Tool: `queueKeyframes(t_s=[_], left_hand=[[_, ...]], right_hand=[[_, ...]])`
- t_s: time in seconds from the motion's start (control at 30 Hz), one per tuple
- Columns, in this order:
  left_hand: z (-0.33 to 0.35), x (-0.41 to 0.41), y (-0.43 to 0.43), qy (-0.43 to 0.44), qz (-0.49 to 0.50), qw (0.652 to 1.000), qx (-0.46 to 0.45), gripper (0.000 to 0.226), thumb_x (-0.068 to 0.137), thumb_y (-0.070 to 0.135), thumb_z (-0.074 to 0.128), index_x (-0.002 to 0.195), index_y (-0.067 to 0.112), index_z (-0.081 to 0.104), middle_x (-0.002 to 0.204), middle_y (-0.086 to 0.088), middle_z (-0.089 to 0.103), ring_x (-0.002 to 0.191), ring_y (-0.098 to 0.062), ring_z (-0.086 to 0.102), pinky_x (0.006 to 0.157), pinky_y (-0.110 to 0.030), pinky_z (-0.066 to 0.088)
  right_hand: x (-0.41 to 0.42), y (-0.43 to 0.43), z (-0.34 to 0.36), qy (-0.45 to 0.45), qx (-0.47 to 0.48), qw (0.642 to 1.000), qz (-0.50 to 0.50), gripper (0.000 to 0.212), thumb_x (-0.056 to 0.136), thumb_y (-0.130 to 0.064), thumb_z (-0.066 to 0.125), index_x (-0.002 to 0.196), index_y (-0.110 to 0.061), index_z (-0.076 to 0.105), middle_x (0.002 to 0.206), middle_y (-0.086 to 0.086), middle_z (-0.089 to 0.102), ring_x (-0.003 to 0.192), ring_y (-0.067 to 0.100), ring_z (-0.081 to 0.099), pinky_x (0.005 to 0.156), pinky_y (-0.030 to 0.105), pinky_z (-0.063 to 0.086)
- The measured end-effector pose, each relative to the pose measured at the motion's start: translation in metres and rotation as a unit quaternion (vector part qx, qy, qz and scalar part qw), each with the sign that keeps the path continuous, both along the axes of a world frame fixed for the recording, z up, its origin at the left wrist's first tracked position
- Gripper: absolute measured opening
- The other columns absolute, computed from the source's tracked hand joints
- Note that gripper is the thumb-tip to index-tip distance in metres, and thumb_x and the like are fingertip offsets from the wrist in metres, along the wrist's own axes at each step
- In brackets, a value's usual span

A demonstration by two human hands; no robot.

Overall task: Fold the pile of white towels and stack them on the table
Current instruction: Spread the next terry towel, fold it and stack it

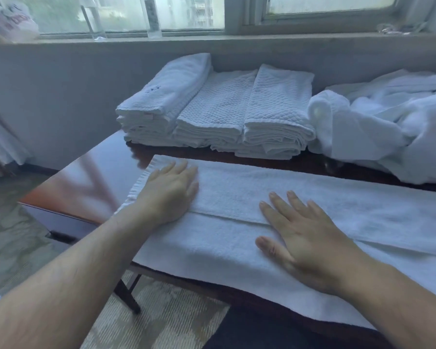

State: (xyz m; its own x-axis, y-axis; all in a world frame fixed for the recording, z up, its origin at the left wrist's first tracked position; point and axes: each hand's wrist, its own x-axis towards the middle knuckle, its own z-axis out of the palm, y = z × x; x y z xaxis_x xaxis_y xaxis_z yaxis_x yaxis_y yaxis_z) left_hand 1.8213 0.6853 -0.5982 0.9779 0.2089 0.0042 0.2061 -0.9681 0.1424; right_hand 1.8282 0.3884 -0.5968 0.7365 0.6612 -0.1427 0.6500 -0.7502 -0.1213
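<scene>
Pressing both flat, spread hands, left hand [170,191] and right hand [305,238], you are smoothing the half-folded towel [350,205]; folded stacks [212,114] are sitting beyond your fingertips, the unfolded pile [388,127] waiting beyond your right hand.

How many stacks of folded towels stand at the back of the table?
3, side by side along the wall: the left stack, the middle stack, lower, and the right stack, beside the loose pile. More may be hidden behind them.

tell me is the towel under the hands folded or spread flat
Folded lengthwise: the towel shows an upper layer's edge running along it under both flat hands.
</scene>
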Motion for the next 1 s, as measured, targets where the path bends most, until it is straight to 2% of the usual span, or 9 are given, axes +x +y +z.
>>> queueKeyframes(t_s=[0.13,0.23,0.37,0.43,0.57,0.73,0.87,0.93,1.0], left_hand=[[0.000,-0.019,-0.075,-0.038,-0.122,0.989,-0.077,0.066,0.097,0.067,0.020,0.158,0.042,0.019,0.168,0.012,0.008,0.155,-0.010,-0.001,0.125,-0.039,0.003],[-0.005,-0.024,-0.119,-0.006,-0.194,0.978,-0.070,0.072,0.092,0.076,0.011,0.157,0.047,0.009,0.168,0.016,-0.002,0.154,-0.007,-0.008,0.125,-0.040,-0.001],[-0.005,-0.017,-0.127,0.055,-0.185,0.981,-0.016,0.065,0.099,0.067,0.017,0.158,0.047,-0.002,0.166,0.016,-0.015,0.152,-0.007,-0.017,0.124,-0.039,-0.010],[-0.001,-0.015,-0.135,0.072,-0.163,0.984,-0.019,0.061,0.103,0.058,0.021,0.158,0.044,-0.001,0.167,0.012,-0.014,0.153,-0.011,-0.016,0.124,-0.043,-0.010],[0.006,-0.010,-0.189,0.011,-0.195,0.978,-0.075,0.056,0.106,0.046,0.025,0.160,0.040,0.008,0.169,0.008,-0.002,0.155,-0.014,-0.007,0.125,-0.045,-0.004],[-0.004,-0.006,-0.244,0.047,-0.264,0.962,-0.044,0.065,0.098,0.065,0.010,0.158,0.043,-0.003,0.167,0.009,-0.017,0.153,-0.019,-0.021,0.123,-0.050,-0.011],[-0.009,-0.003,-0.251,0.055,-0.239,0.969,-0.015,0.064,0.098,0.062,0.008,0.157,0.043,-0.007,0.167,0.009,-0.019,0.153,-0.022,-0.021,0.122,-0.053,-0.011],[-0.007,-0.003,-0.263,0.041,-0.237,0.970,-0.024,0.059,0.102,0.054,0.015,0.157,0.039,0.003,0.168,0.002,-0.010,0.154,-0.025,-0.014,0.122,-0.053,-0.007],[-0.005,-0.008,-0.283,-0.008,-0.281,0.958,-0.051,0.050,0.103,0.046,0.025,0.152,0.033,0.021,0.165,-0.003,0.012,0.151,-0.023,0.003,0.121,-0.048,0.003]], right_hand=[[-0.001,-0.049,-0.002,-0.007,0.003,0.998,-0.061,0.087,0.081,-0.079,-0.006,0.158,-0.039,-0.011,0.159,-0.021,-0.026,0.148,0.007,-0.031,0.124,0.036,-0.014],[0.003,-0.096,-0.002,-0.002,0.013,0.993,-0.113,0.085,0.082,-0.080,-0.001,0.158,-0.042,-0.008,0.162,-0.021,-0.022,0.149,0.005,-0.027,0.123,0.034,-0.012],[0.007,-0.136,-0.003,0.017,0.015,0.991,-0.133,0.080,0.082,-0.082,-0.001,0.155,-0.051,-0.009,0.162,-0.024,-0.024,0.149,0.006,-0.028,0.123,0.033,-0.014],[0.006,-0.138,-0.005,0.010,0.043,0.990,-0.134,0.084,0.081,-0.082,0.000,0.157,-0.048,-0.002,0.164,-0.021,-0.018,0.151,0.006,-0.023,0.124,0.034,-0.011],[0.004,-0.142,-0.003,0.008,0.107,0.980,-0.165,0.082,0.088,-0.075,0.010,0.160,-0.037,0.016,0.168,-0.014,0.000,0.154,0.007,-0.011,0.126,0.034,-0.004],[0.001,-0.214,-0.008,-0.003,0.010,0.961,-0.275,0.089,0.081,-0.082,-0.002,0.160,-0.040,-0.004,0.168,-0.011,-0.016,0.154,0.019,-0.018,0.123,0.045,-0.007],[-0.003,-0.284,-0.005,-0.022,-0.029,0.932,-0.361,0.099,0.073,-0.081,-0.008,0.160,-0.036,-0.003,0.169,-0.009,-0.013,0.155,0.017,-0.013,0.124,0.045,-0.002],[-0.007,-0.298,-0.008,-0.033,0.031,0.931,-0.363,0.087,0.086,-0.077,0.007,0.161,-0.034,0.011,0.169,-0.010,-0.003,0.155,0.013,-0.008,0.124,0.040,0.000],[-0.012,-0.302,-0.013,-0.096,0.134,0.918,-0.360,0.065,0.098,-0.059,0.034,0.155,-0.027,0.037,0.167,-0.003,0.022,0.155,0.014,0.009,0.122,0.034,0.010]])
